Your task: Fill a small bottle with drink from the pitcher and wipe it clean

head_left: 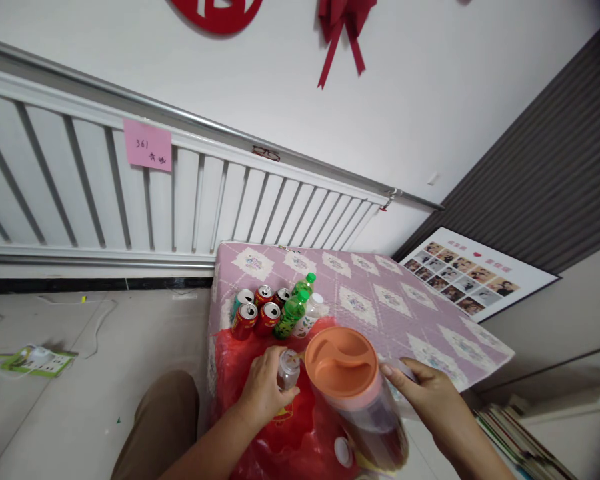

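Observation:
My left hand is closed around a small clear bottle with an uncovered mouth, held over a red plastic bag. My right hand grips the handle of a clear pitcher with an orange lid and dark reddish-brown liquid inside. The pitcher leans left, its spout close beside the bottle mouth; whether liquid runs between them I cannot tell. A white bottle cap lies on the red bag below the pitcher.
Several opened drink cans stand beside green-capped bottles and a white-capped bottle. Beneath is a purple patterned tablecloth. A white radiator runs behind; a photo board leans right. A power strip lies on the floor.

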A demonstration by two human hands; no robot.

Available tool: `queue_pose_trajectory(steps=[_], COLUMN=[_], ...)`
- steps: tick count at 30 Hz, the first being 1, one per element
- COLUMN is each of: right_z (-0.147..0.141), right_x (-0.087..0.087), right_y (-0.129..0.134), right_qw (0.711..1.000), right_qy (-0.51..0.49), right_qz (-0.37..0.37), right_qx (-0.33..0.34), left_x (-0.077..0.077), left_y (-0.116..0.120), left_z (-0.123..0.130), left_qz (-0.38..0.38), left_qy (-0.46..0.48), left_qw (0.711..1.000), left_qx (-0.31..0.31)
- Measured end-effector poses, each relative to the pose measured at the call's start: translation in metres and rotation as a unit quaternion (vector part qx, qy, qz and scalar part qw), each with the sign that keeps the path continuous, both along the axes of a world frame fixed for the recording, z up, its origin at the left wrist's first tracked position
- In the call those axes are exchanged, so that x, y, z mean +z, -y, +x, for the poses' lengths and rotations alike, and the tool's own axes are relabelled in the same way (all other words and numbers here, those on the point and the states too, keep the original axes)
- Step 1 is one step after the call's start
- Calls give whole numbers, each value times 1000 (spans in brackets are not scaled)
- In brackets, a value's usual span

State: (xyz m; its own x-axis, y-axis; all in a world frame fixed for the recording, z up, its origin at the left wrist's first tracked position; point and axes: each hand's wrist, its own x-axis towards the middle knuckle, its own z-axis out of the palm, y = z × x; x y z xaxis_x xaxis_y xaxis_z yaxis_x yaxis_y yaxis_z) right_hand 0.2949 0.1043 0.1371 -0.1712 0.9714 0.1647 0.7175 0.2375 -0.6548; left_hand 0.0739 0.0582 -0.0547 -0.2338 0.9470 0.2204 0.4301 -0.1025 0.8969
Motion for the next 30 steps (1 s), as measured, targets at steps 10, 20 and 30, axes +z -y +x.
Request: queue_pose_trajectory(steps=[10,20,30], right_z=[3,0,2], right_x=[-3,-4,-5], right_y=[-2,-4,-5], right_qw=[1000,1000,1000], right_qy=[10,9,15], right_qz=[-15,-15,-9], right_qx=[3,3,9], left_x=[0,1,0], left_y=[0,0,0], left_z=[1,0,1], left_qz=[-6,-4,-7], left_qy=[-1,-6,-9], left_qw=[1000,1000,1000], left_qx=[3,2,3])
